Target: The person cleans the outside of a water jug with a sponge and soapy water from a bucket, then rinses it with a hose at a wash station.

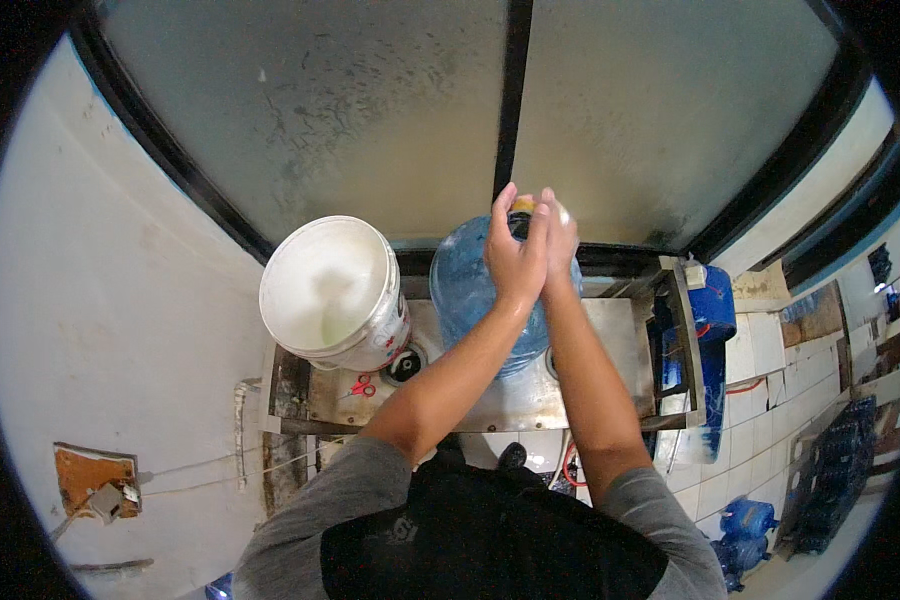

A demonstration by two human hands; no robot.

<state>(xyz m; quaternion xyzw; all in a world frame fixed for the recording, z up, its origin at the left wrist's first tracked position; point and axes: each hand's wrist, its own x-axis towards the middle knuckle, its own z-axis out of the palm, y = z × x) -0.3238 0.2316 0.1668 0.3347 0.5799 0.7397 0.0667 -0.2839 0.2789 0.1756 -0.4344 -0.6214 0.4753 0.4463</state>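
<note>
A large translucent blue water jug (461, 281) stands on the metal counter in front of me. Both my hands meet around its neck (520, 225). My left hand (516, 251) curves along the near left side of the neck, fingers pointing away from me. Pressed close on the right, my right hand (564, 236) holds a yellow sponge (523, 204), partly hidden behind the fingers. White foam shows on that hand. My forearms cover part of the jug's right side and base.
Left of the jug is a white plastic bucket (326, 285) with cloudy liquid inside. Red-handled scissors (363, 386) lie beside a round black fitting (403, 365) on the metal counter (510, 409). Frosted glass panels (390, 112) rise behind. A blue machine (709, 304) stands past the counter's right end.
</note>
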